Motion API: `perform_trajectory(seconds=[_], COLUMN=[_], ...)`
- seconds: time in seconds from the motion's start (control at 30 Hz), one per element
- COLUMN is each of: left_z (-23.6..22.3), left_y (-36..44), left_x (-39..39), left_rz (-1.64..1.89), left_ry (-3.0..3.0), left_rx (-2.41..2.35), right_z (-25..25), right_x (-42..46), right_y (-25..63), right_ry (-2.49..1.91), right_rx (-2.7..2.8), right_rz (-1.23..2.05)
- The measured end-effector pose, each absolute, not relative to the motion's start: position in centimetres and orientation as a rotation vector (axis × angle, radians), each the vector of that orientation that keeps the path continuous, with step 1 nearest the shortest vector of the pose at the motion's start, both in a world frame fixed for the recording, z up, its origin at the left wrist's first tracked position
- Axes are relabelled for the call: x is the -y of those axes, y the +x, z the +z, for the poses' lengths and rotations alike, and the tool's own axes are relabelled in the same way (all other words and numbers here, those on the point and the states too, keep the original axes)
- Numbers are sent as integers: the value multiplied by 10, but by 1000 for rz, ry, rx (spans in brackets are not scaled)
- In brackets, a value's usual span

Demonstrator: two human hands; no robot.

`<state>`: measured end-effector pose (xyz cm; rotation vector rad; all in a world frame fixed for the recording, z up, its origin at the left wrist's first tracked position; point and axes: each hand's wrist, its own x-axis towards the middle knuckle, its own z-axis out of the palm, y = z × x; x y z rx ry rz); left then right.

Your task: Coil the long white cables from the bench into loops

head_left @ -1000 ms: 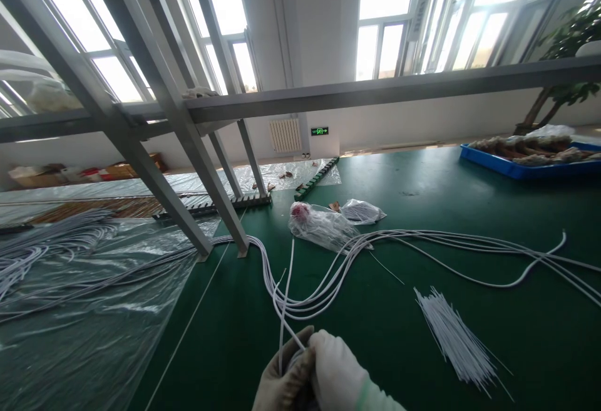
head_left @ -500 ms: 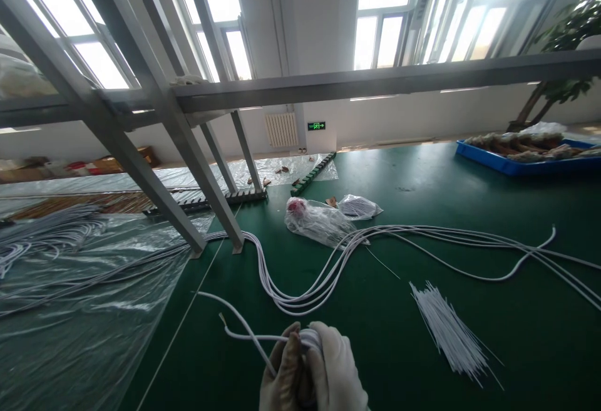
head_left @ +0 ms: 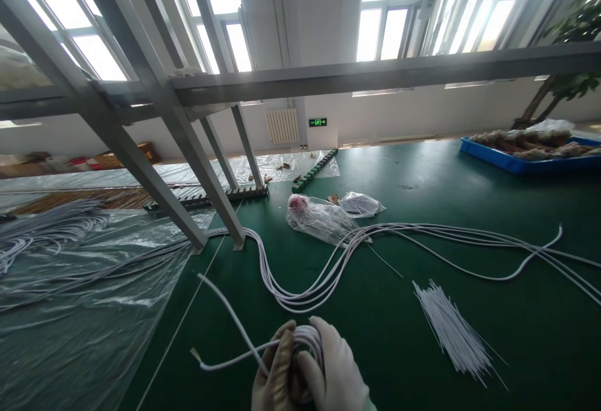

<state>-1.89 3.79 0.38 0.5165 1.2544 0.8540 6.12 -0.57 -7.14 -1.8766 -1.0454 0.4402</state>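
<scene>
At the bottom middle, both gloved hands grip a small coil of white cable (head_left: 310, 338). My left hand (head_left: 275, 373) is closed around the coil's left side, where two loose cable ends stick out to the left. One of those ends shows a bare, frayed tip. My right hand (head_left: 335, 367) wraps the coil's right side, with the thumb bent inward over its loops. The lower part of the coil is hidden by the fingers. Beyond the hands, several long white cables (head_left: 300, 303) run in a curve across the green table (head_left: 375, 336).
A bundle of thin white ties (head_left: 453, 329) lies to the right. Clear plastic bags (head_left: 323, 220) rest behind the cables. Grey metal posts (head_left: 220, 204) stand on the table at left, beside plastic sheeting (head_left: 94, 323). A blue tray (head_left: 507, 161) sits at the far right.
The coil has turned in my hands, so more of its loops show. Its loose ends have swung: one points higher, and the frayed one sits lower and farther left.
</scene>
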Motion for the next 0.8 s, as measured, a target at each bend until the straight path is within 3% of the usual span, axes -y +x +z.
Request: perform_trajectory(seconds=[0.33,0.67,0.8], left_z=[10,16,19], left_y=[-18,-22,-15], left_x=[-39,-39,-37], left_rz=[747,829,783], left_ry=[476,421,412], left_rx=[-1187,-1047,-1098], right_z=[-48,-31,-32], right_x=[11,14,14], right_y=[68,60,55], right_ry=[-1962,-1630,-1761], right_rx=[1241,872,944], right_rz=[308,836,628])
